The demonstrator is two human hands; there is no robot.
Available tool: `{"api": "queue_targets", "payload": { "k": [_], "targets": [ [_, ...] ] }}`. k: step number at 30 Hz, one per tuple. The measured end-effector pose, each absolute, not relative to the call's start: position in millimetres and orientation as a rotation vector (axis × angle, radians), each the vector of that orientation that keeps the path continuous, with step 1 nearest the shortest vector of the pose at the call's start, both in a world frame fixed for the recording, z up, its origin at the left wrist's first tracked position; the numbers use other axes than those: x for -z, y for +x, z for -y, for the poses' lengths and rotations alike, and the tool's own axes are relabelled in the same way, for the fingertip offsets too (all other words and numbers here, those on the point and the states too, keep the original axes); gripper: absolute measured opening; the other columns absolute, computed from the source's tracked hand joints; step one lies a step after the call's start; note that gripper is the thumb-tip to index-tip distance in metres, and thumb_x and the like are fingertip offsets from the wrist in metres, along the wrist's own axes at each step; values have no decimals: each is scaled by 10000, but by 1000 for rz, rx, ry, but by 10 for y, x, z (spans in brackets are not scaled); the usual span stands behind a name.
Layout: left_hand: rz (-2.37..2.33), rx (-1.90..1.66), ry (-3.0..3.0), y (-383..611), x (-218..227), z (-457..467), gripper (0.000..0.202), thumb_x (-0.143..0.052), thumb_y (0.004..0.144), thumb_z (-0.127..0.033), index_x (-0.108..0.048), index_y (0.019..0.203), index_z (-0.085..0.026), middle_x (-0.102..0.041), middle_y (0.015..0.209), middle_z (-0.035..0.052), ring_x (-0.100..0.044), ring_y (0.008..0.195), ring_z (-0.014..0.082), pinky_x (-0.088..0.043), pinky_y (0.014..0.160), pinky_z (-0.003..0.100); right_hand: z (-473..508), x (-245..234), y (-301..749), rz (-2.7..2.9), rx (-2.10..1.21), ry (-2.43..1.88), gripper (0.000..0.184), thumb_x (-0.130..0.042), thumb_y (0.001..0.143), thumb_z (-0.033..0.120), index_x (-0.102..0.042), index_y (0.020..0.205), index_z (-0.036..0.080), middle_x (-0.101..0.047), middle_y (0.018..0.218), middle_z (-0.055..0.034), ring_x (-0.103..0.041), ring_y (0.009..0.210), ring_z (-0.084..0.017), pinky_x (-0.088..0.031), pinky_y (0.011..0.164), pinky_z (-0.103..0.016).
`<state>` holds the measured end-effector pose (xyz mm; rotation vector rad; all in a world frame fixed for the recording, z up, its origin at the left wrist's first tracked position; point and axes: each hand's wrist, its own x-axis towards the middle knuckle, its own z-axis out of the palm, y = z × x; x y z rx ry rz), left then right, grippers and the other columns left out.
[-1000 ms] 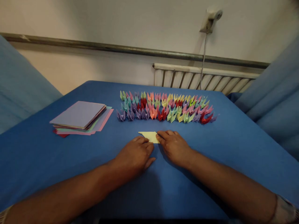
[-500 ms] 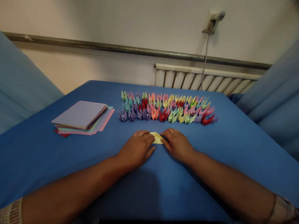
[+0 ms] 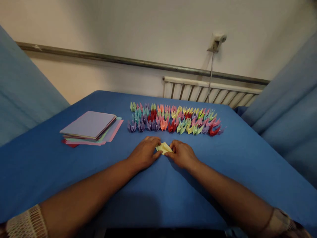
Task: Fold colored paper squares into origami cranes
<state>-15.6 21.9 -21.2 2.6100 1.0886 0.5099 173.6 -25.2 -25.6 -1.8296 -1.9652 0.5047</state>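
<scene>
I am watching from the head view as both hands are working one small piece of yellow paper near the middle of the tabletop, between its near edge and the folded figures. The left hand is keeping its thumb and fingers clamped on the paper's left end; the right hand is pinching the right end the same way.

What I am seeing change is the grip and the paper: a second ago it was lying flatter, with a thin tip poking out leftward, and now that tip is no longer showing and creased faces are catching the light. I am taking this to mean that the folding is progressing but the piece is remaining unfinished.

Towards the far edge, rows of coloured paper cranes are standing as they were. Nearer the left edge, the stack of paper sheets is lying untouched, well apart from the hands.
</scene>
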Motion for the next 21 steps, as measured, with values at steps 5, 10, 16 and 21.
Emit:
{"api": "queue_targets", "payload": {
  "k": [5, 10, 16, 21],
  "targets": [
    [-1127, -668, 2480, -176, 255, -274, 466, -644, 785, -265, -528, 1229, -184, -578, 1276, 106, -520, 1196, 275, -404, 1034, 441, 210, 381, 1693, 1762, -582, -1730, 125, -675, 765, 276, -591, 719, 196, -594, 749, 3, -522, 663, -138, -342, 606, -251],
    [-1221, -1011, 2190, -135, 219, -277, 746, -717, 713, -260, -395, 1383, -192, -374, 1487, 144, -339, 1381, 304, -279, 1133, 490, 67, 541, 1652, 1224, -925, -1459, 239, -650, 734, 390, -504, 671, 212, -561, 587, 43, -523, 539, -138, -371, 528, -248],
    [-1130, -1037, 1187, 67, 43, -88, 677, -750, 718, -356, -475, 1304, -160, -492, 1387, 179, -547, 1185, 269, -462, 924, 363, -3, 507, 1702, 946, -1046, -1103, 318, -722, 644, 435, -514, 717, 206, -587, 616, 41, -558, 562, -135, -416, 547, -251],
    [-1002, -863, 976, 288, -80, -11, 376, -736, 749, -418, -642, 985, -140, -683, 989, 90, -626, 861, 167, -468, 717, 252, 94, 467, 1749, 1021, -1000, -1019, 287, -738, 693, 402, -535, 718, 201, -564, 627, 54, -518, 578, -104, -417, 582, -233]
  ]
}}
